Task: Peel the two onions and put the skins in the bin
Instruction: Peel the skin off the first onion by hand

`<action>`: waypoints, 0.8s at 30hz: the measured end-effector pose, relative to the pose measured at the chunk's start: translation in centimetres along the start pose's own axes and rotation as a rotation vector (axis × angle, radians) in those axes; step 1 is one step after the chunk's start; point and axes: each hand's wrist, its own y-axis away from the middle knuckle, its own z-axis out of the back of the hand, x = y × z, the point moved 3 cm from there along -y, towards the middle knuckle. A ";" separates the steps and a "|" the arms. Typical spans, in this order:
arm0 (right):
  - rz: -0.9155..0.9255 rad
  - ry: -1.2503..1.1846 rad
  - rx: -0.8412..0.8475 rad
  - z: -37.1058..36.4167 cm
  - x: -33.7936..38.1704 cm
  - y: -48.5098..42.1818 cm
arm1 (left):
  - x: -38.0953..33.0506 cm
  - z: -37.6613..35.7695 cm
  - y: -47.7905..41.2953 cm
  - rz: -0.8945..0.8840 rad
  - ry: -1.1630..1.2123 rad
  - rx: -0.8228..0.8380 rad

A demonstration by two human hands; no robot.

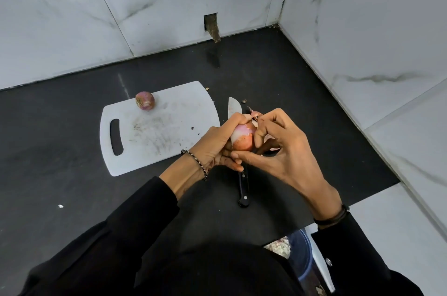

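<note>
We saw the left hand curled round a half-peeled onion and gripping it from the left side, held up above the black worktop, just right of the white cutting board. The onion showed pale pink-white flesh up top and orange-brown skin lower down.

The right hand came in from the right with its fingers bent. Its fingertips pinched a loose flap of skin at the onion's top, and its thumb sat under the onion. We could not tell how much of the flap was still attached.

The second onion sat unpeeled on the far left corner of the cutting board, well apart from both hands. The board was scuffed, with a handle slot at its left end.

A knife lay on the worktop just beside the board's right edge. Its black handle was toward us and its blade pointed away, the middle hidden under the hands. A few skin bits lay near the blade tip, and one white speck lay on the worktop at the left.

A blue bin showed at lower right, below the worktop edge, with pale scraps inside. Both wrists wore bands, and the sleeves were black. Marble-look walls stood behind and to the right.
</note>
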 end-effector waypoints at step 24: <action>-0.100 -0.143 0.182 1.4 -2.2 -1.8 | 0.3 1.5 -1.0 0.009 -0.098 -0.055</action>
